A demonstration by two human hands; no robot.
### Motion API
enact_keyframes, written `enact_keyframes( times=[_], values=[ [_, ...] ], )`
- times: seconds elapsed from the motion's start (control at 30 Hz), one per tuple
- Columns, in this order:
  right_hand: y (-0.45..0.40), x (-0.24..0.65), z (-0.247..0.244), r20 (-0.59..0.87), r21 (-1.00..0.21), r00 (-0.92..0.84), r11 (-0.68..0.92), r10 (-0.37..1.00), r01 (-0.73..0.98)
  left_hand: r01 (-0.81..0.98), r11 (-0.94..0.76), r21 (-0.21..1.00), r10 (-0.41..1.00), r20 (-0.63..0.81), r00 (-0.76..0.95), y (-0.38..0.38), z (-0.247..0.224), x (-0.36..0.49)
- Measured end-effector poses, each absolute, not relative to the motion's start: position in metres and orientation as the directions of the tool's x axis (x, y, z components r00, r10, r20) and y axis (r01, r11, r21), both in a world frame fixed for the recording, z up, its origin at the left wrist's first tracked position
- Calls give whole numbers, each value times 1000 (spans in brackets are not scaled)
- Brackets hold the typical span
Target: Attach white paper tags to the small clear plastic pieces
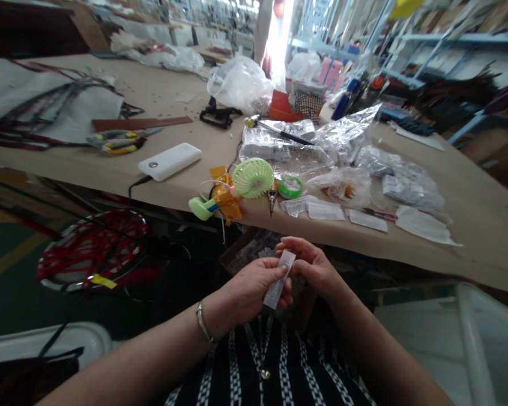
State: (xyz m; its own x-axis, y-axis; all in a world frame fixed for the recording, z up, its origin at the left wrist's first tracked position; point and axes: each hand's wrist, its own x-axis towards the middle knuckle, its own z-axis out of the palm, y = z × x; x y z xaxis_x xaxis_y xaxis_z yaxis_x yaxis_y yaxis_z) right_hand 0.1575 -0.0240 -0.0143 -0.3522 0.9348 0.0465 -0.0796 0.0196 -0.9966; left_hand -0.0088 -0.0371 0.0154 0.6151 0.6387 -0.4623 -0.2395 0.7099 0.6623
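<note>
A narrow white label strip (278, 283) with fine printing is pinched in my left hand (254, 287), its thumb lying across the front. Beside the strip's upper end is my right hand (315, 268), fingers curved and apart, with the thumb close to the strip's edge; whether it touches cannot be made out. Both hands are over my lap, below the table edge. Just under them, partly hidden, a cardboard box (232, 256) holds pale clear pieces. On the table edge ahead lie several printed label sheets (325, 210) and a roll of green tape (290, 187).
A green fan (253, 178) is taped at the table edge, near a white power bank (170, 162). Pliers (121, 141) lie left. A hammer (279, 132) rests on plastic-wrapped packets. A white bin (461, 338) stands at right, a red-corded round stool (95, 248) at left.
</note>
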Motion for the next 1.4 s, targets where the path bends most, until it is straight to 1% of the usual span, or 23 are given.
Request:
enact_keyframes(
  times=[0.07, 0.13, 0.2, 0.27, 0.33, 0.37, 0.47, 0.5, 0.57, 0.63, 0.7, 0.83, 0.9, 0.97, 1.03, 1.23, 1.4],
  values=[
    [-29, 156, -8, 136, -975, -268, 176, 954, 132, -251, 701, 668, 658, -469, 590, -37, 15, -10],
    [-32, 155, -3, 222, -900, -255, 298, 941, 317, -255, 689, 679, 675, -472, 568, -36, 14, -10],
    [-34, 153, -2, 278, -828, -279, 377, 919, 414, -257, 676, 691, 691, -472, 548, -36, 12, -10],
    [-34, 151, -3, 286, -801, -290, 394, 913, 450, -264, 668, 696, 702, -471, 535, -35, 10, -9],
    [-32, 149, -6, 261, -835, -250, 348, 932, 427, -272, 665, 696, 708, -470, 527, -33, 9, -10],
    [-30, 147, -7, 235, -874, -214, 302, 948, 381, -273, 662, 698, 712, -472, 520, -32, 9, -10],
    [-23, 141, -8, 111, -982, -125, 129, 986, 142, -269, 634, 725, 742, -472, 477, -29, 10, -12],
    [-20, 139, -8, 62, -995, -117, 70, 991, 68, -270, 616, 740, 758, -463, 459, -28, 11, -12],
    [-14, 135, -8, -33, -999, -127, -36, 991, -20, -271, 574, 772, 791, -438, 428, -26, 13, -13],
    [-7, 131, -9, -101, -992, -136, -110, 986, -56, -265, 541, 798, 815, -419, 401, -24, 14, -12],
    [-2, 128, -10, -131, -987, -126, -140, 983, -73, -253, 522, 814, 829, -416, 373, -21, 13, -11],
    [9, 124, -13, -128, -988, -106, -136, 986, -69, -203, 460, 864, 860, -378, 341, -12, 5, -12],
    [15, 122, -15, -103, -993, -91, -107, 991, -46, -135, 354, 925, 905, -303, 299, -4, 0, -13],
    [22, 120, -15, -60, -998, -62, -61, 996, -5, -44, 213, 976, 951, -197, 238, 6, -3, -16],
    [28, 119, -15, -20, -999, -36, -19, 999, 44, 49, 98, 994, 977, -105, 185, 16, -5, -18],
    [44, 118, -17, 97, -976, 6, 94, 995, 197, 286, -90, 954, 992, 60, 111, 39, -2, -21],
    [49, 118, -21, 170, -947, 4, 162, 986, 278, 375, -161, 913, 986, 130, 108, 47, -3, -21]
  ],
)
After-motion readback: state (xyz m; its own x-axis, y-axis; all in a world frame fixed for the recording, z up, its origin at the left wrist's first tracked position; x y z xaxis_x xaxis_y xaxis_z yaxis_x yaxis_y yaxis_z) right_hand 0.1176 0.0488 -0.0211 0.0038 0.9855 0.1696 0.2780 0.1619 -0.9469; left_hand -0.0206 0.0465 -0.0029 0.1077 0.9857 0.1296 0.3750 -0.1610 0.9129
